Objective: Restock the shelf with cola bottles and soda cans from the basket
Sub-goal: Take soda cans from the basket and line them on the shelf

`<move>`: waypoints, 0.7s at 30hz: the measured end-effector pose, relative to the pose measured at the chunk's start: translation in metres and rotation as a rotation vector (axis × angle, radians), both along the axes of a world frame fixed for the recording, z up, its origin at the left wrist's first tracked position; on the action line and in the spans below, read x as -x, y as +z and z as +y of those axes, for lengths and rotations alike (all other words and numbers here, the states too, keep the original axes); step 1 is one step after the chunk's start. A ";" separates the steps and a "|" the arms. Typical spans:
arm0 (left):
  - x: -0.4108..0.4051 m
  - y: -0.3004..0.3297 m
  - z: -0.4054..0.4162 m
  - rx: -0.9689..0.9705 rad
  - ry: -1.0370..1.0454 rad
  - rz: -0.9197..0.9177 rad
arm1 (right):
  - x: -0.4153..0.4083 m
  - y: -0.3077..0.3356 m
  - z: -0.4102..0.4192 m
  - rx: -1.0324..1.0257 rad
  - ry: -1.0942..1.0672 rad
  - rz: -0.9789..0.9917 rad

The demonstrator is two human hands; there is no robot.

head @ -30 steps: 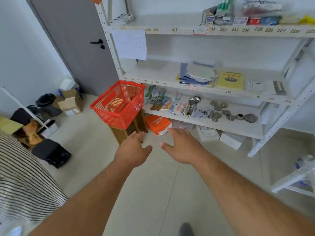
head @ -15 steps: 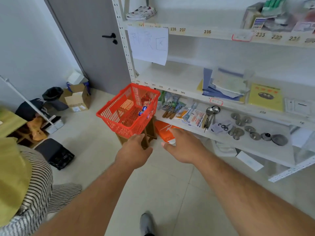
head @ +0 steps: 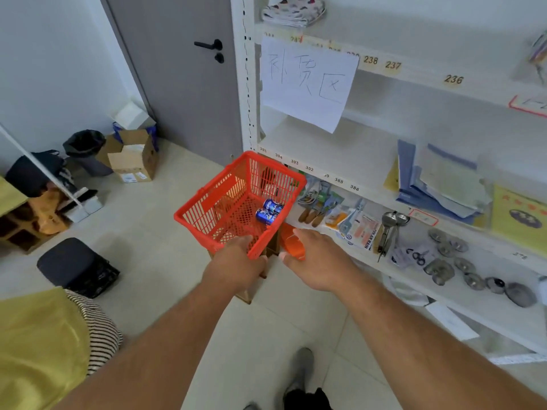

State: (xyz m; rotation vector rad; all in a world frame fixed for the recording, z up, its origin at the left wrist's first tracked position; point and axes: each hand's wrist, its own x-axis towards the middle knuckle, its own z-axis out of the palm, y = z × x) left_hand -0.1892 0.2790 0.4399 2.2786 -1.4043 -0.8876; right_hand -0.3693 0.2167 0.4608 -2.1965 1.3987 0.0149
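Two blue soda cans (head: pixel 269 211) lie on their sides in the red plastic basket (head: pixel 207 213), against its right-hand wall. The basket sits on a small wooden stand (head: pixel 251 287) on the floor, just beside the white shelf (head: pixel 349 161). The left hand (head: pixel 236 261) is at the basket's near rim, its fingers hidden, so their state cannot be told. The right hand (head: pixel 319 258) hovers just right of the basket, fingers relaxed and apart, holding nothing.
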 end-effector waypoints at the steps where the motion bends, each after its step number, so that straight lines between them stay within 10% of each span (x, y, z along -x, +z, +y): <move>1: -0.003 -0.004 -0.012 -0.005 0.005 0.006 | -0.003 -0.004 -0.014 0.000 0.003 -0.013; 21: -0.073 -0.060 -0.199 -0.200 0.095 0.090 | -0.075 -0.082 -0.236 -0.118 0.027 0.079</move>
